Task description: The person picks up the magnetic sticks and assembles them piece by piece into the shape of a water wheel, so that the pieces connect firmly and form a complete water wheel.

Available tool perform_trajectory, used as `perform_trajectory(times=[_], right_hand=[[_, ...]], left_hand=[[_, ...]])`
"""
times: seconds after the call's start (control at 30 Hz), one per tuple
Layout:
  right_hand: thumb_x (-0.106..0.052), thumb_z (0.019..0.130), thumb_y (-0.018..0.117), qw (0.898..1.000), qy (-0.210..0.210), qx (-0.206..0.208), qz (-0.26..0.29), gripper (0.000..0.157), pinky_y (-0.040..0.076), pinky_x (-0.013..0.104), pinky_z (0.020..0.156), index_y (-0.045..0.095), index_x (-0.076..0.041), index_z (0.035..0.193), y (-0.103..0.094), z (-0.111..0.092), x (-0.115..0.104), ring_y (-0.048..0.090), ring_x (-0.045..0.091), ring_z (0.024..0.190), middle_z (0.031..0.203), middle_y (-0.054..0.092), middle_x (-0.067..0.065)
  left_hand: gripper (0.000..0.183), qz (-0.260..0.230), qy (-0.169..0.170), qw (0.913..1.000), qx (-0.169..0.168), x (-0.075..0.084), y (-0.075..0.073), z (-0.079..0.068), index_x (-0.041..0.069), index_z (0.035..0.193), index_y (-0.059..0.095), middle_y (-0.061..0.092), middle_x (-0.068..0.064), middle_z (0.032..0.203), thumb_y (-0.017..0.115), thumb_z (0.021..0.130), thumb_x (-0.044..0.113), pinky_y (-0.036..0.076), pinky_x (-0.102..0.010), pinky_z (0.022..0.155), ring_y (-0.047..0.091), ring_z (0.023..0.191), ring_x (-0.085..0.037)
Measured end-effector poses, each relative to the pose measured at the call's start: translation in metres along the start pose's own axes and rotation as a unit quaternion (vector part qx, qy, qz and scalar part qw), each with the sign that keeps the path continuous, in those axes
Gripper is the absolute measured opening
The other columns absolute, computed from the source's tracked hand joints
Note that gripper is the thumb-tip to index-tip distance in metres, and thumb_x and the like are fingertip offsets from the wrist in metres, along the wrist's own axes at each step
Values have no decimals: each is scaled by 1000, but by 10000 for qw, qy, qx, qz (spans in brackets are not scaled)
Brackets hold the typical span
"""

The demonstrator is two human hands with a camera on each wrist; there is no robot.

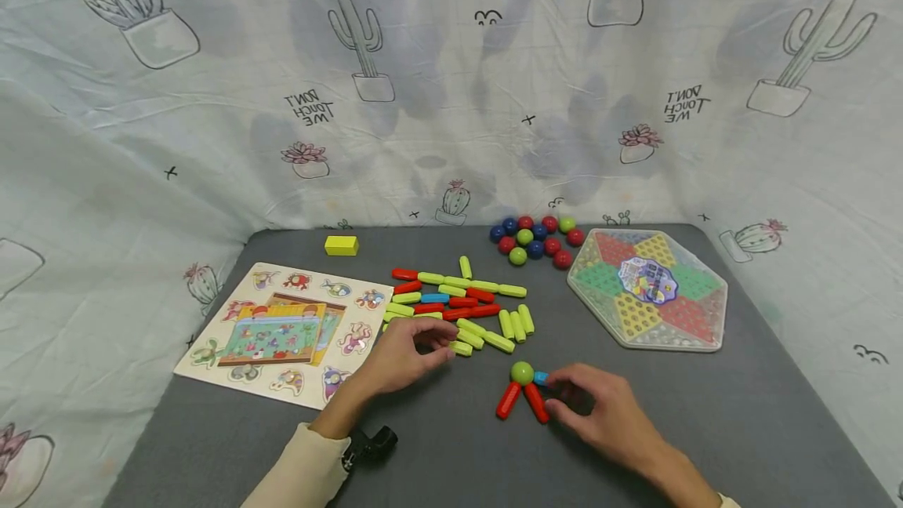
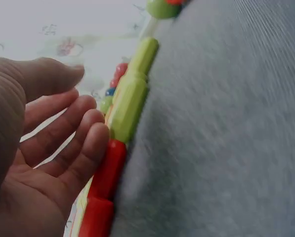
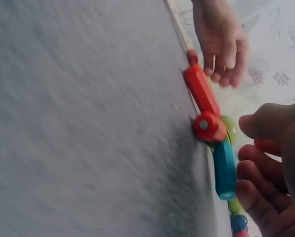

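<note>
Head: the left hand (image 1: 407, 353) is relaxed beside green sticks (image 1: 470, 338); the right hand (image 1: 603, 414), loosely bent, is at the blue stick (image 1: 541, 378). Left wrist: red sticks (image 2: 112, 165) lie beside the fingers. Right wrist: the blue stick lies beside the loose fingertips

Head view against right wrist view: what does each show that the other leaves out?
Only the head view shows the yellow block, the picture cards and the cream left sleeve.
Only the right wrist view shows the pale discs on the ends of a red rod and the blue rod.
Both show these rods, the green ball, the left hand and the right hand.
</note>
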State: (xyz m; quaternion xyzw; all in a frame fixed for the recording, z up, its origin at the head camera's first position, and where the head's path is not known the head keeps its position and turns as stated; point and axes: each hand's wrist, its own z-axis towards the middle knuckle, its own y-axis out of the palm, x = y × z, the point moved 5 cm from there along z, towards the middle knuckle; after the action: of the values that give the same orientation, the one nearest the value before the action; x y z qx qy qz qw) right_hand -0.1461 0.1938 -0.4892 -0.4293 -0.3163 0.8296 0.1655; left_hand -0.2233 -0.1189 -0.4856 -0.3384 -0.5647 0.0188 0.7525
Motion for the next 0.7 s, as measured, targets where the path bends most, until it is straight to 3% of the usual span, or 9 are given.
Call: perform_trajectory(times=[0.07, 0.17, 0.3, 0.4, 0.5, 0.57, 0.7], right_hand=[[-4, 84, 93, 9999, -56, -101, 86, 35, 57, 21, 67, 78, -19, 111, 3, -1, -4, 65, -3, 78, 97, 74, -12], [-7, 82, 96, 9999, -64, -114, 18, 35, 56, 21, 65, 77, -19, 110, 7, -2, -7, 65, -2, 78, 95, 73, -12], [-11, 80, 98, 9996, 102, -94, -248, 36, 56, 21, 65, 77, -20, 108, 15, -3, -8, 62, -3, 79, 93, 71, -14], [-11, 81, 97, 9989, 212, -70, -409, 36, 56, 22, 66, 77, -20, 108, 18, -2, -8, 61, -4, 80, 93, 69, -16], [-8, 82, 96, 9985, 295, -37, -450, 36, 56, 22, 67, 77, -21, 109, 19, -2, -8, 61, -5, 79, 93, 70, -17], [-7, 82, 96, 9984, 353, -44, -445, 36, 56, 22, 66, 77, -22, 109, 19, -2, -8, 62, -5, 79, 93, 70, -17], [-7, 83, 95, 9977, 481, -109, -459, 35, 55, 23, 66, 77, -24, 109, 19, -3, -8, 61, -6, 78, 93, 69, -18]], left_hand=[[32, 297, 29, 9995, 77, -2, 0, 1, 8, 128, 79, 80, -3, 114, 84, 97, 13, 61, -26, 86, 70, 92, -5], [32, 942, 344, 9949, 105, -1, 6, 3, 8, 125, 80, 79, -2, 111, 86, 94, 9, 61, -28, 82, 67, 89, -7], [27, 1834, 1088, 9769, 155, -12, 20, 10, 9, 119, 80, 76, -4, 113, 87, 93, 10, 60, -39, 90, 67, 97, -18], [19, 2303, 1414, 9625, 219, -27, 30, 13, 12, 117, 79, 72, -4, 113, 83, 98, 15, 57, -42, 96, 65, 105, -23], [17, 2332, 1382, 9624, 191, -23, 31, 12, 13, 118, 79, 70, -3, 111, 79, 103, 20, 56, -40, 96, 63, 106, -23], [18, 2150, 1139, 9699, 75, -8, 28, 9, 12, 119, 79, 70, -2, 111, 79, 103, 20, 56, -44, 97, 63, 107, -23], [18, 1868, 641, 9799, -299, 16, 31, 5, 13, 119, 78, 73, 1, 111, 79, 102, 19, 58, -40, 98, 66, 105, -16]])
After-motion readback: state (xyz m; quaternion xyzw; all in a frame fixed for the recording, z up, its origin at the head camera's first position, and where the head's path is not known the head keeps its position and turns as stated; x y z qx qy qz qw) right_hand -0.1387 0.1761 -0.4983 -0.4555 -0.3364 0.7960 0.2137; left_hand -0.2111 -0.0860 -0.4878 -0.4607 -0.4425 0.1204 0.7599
